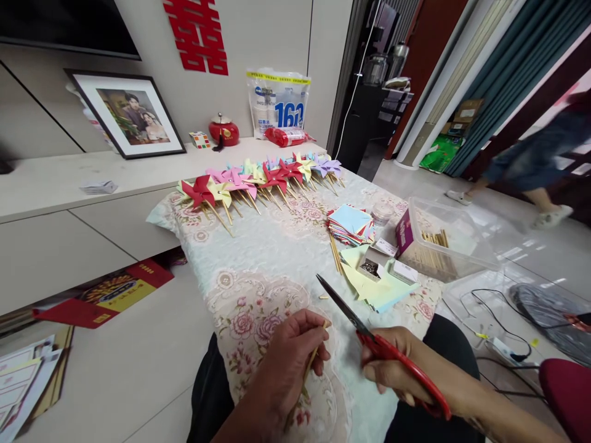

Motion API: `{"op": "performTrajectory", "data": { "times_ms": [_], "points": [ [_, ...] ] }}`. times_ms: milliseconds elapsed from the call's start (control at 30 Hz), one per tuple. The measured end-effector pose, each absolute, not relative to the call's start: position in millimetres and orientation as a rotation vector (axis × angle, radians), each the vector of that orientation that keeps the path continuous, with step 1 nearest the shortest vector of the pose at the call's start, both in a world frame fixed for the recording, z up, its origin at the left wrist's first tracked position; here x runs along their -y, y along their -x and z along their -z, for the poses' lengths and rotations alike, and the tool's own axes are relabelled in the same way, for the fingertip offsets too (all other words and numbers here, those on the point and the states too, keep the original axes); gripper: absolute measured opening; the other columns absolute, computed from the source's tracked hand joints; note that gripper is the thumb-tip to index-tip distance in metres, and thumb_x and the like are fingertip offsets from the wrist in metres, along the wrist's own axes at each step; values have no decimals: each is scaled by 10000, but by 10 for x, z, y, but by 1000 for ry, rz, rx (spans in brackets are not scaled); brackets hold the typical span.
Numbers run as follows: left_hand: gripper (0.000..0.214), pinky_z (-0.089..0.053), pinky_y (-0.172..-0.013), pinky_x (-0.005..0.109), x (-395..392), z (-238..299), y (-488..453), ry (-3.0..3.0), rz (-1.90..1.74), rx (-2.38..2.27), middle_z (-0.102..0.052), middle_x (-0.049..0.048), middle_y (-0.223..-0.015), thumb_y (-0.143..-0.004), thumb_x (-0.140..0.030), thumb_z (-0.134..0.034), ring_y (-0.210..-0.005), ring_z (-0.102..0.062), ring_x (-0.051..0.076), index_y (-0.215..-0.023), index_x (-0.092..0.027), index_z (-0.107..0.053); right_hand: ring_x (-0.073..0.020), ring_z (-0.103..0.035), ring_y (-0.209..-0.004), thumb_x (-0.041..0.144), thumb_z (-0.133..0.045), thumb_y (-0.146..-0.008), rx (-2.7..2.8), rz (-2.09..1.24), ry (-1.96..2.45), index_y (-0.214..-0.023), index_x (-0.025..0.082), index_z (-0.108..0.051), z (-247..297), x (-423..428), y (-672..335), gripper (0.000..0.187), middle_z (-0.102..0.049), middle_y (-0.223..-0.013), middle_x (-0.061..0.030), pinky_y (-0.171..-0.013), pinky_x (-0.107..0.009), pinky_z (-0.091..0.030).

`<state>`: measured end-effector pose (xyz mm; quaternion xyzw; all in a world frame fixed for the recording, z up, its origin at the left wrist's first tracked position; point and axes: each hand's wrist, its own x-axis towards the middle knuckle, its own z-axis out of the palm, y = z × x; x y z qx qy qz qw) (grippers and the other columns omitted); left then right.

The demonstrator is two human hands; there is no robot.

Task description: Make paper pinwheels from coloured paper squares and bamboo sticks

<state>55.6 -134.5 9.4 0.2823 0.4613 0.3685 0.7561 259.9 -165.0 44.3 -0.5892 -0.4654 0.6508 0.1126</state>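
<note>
My left hand (295, 351) pinches a thin wooden stick (310, 364), its tip poking out past the thumb and part of it hidden by the fingers. Red-handled scissors (344, 306) are gripped in my right hand (392, 363), the dark blades together and pointing up and left over the floral tablecloth (281, 246). The blades are apart from the stick. A small cut piece of stick (324, 297) lies near the blade tip. Finished paper pinwheels (272, 178) on sticks lie in a row along the far edge. Square coloured papers (349, 220) are stacked to the right.
Beside the papers lie loose sticks (335, 253) and an open small box of metal pins (370, 266). A clear plastic bin (462, 255) with sticks stands at the right edge. Behind are a cabinet, a framed photo (132, 114) and a red jar (225, 130). A person (530, 160) walks at right.
</note>
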Motion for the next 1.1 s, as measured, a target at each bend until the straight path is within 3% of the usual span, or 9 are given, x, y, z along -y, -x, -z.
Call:
{"op": "performTrajectory", "data": {
  "times_ms": [67, 200, 367, 600, 733, 800, 933, 1100],
  "points": [
    [133, -373, -502, 210, 1374, -124, -555, -630, -804, -971, -569, -32, -575, -694, -226, -689, -500, -490, 76, -795, -150, -647, -32, -365, -411, 307, -677, -755, 1296, -1822, 1683, -858, 162, -627, -402, 1642, -2478, 185, -592, -644, 51, -394, -167, -293],
    [314, -400, -511, 223, 1405, -184, -533, -591, -861, -988, -620, -13, -708, -642, -295, -794, -545, -540, 89, -880, -153, -646, -52, -379, -451, 390, -759, -720, 1149, -1606, 1555, -847, 168, -649, -334, 1565, -2293, 279, -524, -590, 73, -444, -190, -304],
    [381, -417, -487, 218, 1427, -211, -540, -635, -860, -997, -636, -6, -731, -645, -291, -819, -568, -579, 108, -936, -156, -615, -88, -511, -562, 487, -888, -561, 1011, -1570, 1432, -925, 178, -661, -406, 1447, -2157, 529, -686, -850, -14, -512, -221, -378],
    [276, -425, -463, 219, 1438, -163, -524, -762, -762, -966, -640, -10, -639, -660, -299, -769, -498, -548, 101, -848, -155, -627, -114, -548, -614, 367, -897, -612, 1116, -1470, 1404, -865, 172, -653, -438, 1421, -2145, 401, -598, -703, 46, -590, -243, -450],
    [127, -379, -437, 199, 1400, -114, -346, -857, -657, -1105, -648, -6, -608, -667, -243, -720, -462, -518, 84, -741, -154, -667, -148, -612, -720, 352, -915, -605, 1017, -1237, 1398, -943, 186, -668, -395, 1391, -2348, 450, -657, -777, 15, -682, -258, -505],
    [105, -360, -434, 191, 1380, -111, -262, -834, -683, -1149, -642, -13, -587, -662, -224, -727, -454, -501, 77, -728, -159, -678, -141, -600, -690, 359, -920, -605, 974, -1144, 1449, -987, 189, -667, -390, 1390, -2449, 489, -675, -814, -2, -603, -234, -481],
    [158, -360, -454, 187, 1358, -144, -196, -702, -838, -1131, -620, -29, -558, -668, -251, -779, -465, -487, 72, -779, -165, -708, -100, -506, -561, 408, -900, -641, 989, -1064, 1587, -997, 184, -663, -335, 1453, -2548, 482, -672, -807, -7, -485, -213, -409],
    [248, -425, -546, 197, 1347, -181, -271, -562, -1091, -1026, -661, -7, -615, -614, -290, -864, -555, -542, 85, -806, -162, -773, -196, -646, -726, 442, -910, -600, 955, -1093, 1614, -941, 182, -689, -106, 1585, -2572, 482, -701, -829, -45, -614, -261, -521]
  ]
}}
